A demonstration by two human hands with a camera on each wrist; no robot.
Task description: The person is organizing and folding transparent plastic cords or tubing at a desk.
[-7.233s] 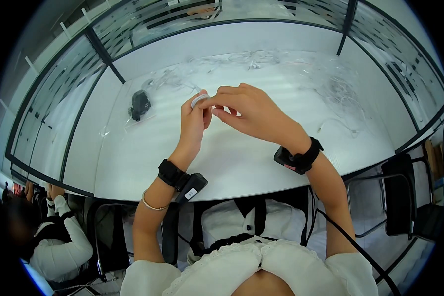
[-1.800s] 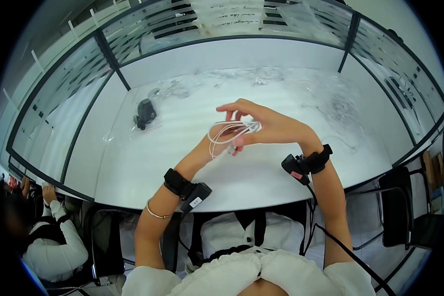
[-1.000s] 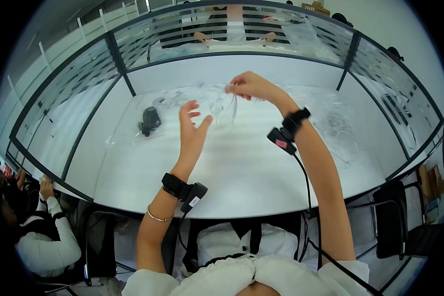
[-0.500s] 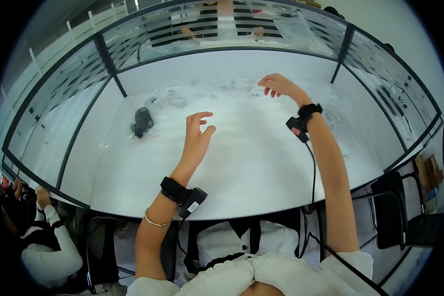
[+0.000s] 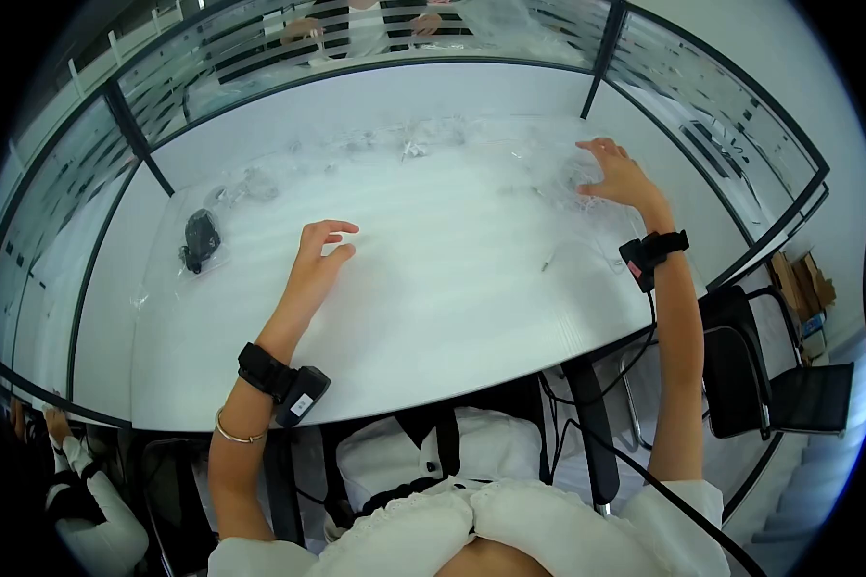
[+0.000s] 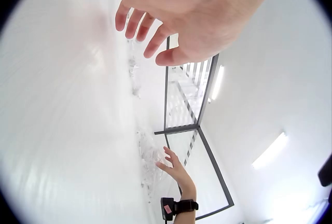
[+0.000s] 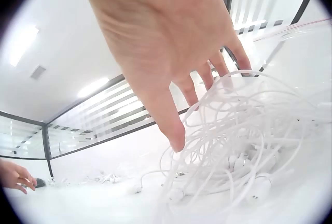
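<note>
At the right of the table lies a tangled pile of white earphones [image 7: 236, 146], with thin cables and small earbuds showing in the right wrist view. My right hand [image 5: 618, 176] hovers at this pile, thumb and fingers spread, with the fingertips right at the upper loops in the right wrist view. It holds nothing. My left hand [image 5: 319, 258] hangs over the left middle of the table, fingers loosely bent and nothing in them. One loose plug end [image 5: 547, 265] lies in front of the pile.
A black object in a clear bag [image 5: 200, 240] lies at the left. Small white items and clear plastic [image 5: 414, 149] run along the back. A low white partition [image 5: 375, 96] with glass above encloses the table. A black chair [image 5: 741, 375] stands at the right.
The white cable that both hands handled earlier has left them; the right hand carried it toward the back, then moved right, empty, to the pile. The left hand stays empty. The head view has shifted.
</note>
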